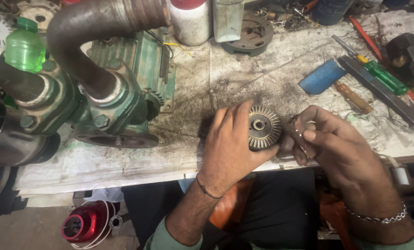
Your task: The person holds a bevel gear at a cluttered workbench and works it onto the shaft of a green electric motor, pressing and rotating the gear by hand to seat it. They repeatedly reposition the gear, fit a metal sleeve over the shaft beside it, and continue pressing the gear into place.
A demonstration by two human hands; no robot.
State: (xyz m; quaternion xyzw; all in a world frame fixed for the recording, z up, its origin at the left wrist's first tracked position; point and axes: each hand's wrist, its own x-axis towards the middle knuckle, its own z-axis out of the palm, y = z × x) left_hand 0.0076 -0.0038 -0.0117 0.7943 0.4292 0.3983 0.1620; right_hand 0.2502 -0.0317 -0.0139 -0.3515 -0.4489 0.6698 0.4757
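While the left hand (pixel 230 143) wraps around the finned metal part (pixel 264 127), its fingers are closed on the rim and the thumb presses from below — I judge this grip keeps the round piece from turning; the right hand (pixel 329 143) is just beside it, with fingers pinched narrow on a small dark piece (pixel 303 135) that I cannot identify. The finned part is held over the front edge of the dirty workbench (pixel 244 74), between both hands; its flat face with the center hole looks up toward the camera, so its axis runs roughly from the bench up to the viewer and it has no real long side. To the left stands a green pump body (pixel 123 78); at the right lie a blue block (pixel 323 76) and a green-handled screwdriver (pixel 385 78) — well apart from the hands.
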